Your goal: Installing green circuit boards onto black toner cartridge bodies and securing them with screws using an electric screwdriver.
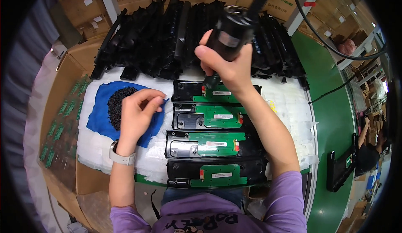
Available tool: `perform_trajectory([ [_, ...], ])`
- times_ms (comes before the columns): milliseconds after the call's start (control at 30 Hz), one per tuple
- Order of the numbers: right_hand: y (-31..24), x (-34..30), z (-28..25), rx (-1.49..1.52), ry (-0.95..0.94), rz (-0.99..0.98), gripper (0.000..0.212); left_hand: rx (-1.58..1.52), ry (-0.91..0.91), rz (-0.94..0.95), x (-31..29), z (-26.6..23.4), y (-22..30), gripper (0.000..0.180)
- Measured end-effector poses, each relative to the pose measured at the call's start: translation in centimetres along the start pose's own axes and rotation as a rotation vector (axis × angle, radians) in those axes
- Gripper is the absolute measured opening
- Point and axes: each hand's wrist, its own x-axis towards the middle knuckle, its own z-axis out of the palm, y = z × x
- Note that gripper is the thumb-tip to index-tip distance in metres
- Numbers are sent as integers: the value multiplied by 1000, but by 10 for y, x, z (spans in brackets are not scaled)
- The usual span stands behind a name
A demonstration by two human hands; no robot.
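Observation:
My right hand (pixel 234 72) is wrapped round a black electric screwdriver (pixel 233 28), held with its lower end down over the farthest green circuit board (pixel 228 99). Whether the bit touches the board is hidden. That board lies in a black plastic housing (pixel 184 91), first of several in a column, each with a green board. My left hand (pixel 138 111), a pale watch (pixel 122 154) on its wrist, hovers at the right side of a heap of small black screws (pixel 115 105). Its fingers are curled and thumb meets fingertips; anything between them is too small to see. The heap rests on a blue cloth (pixel 98 118).
Many black plastic housings (pixel 167 44) stand stacked along the far side. At left is an open cardboard box (pixel 73 176) holding green boards (pixel 52 143). A green bench (pixel 328 149) runs along the right, bearing another black housing (pixel 337 172). A co-worker (pixel 368 149) is farther right.

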Motion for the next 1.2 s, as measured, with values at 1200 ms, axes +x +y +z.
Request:
perform_trajectory([
  [1200,-40,-24,11,537,164,128,20,-492,-164,-203,-19,33,15,9],
])
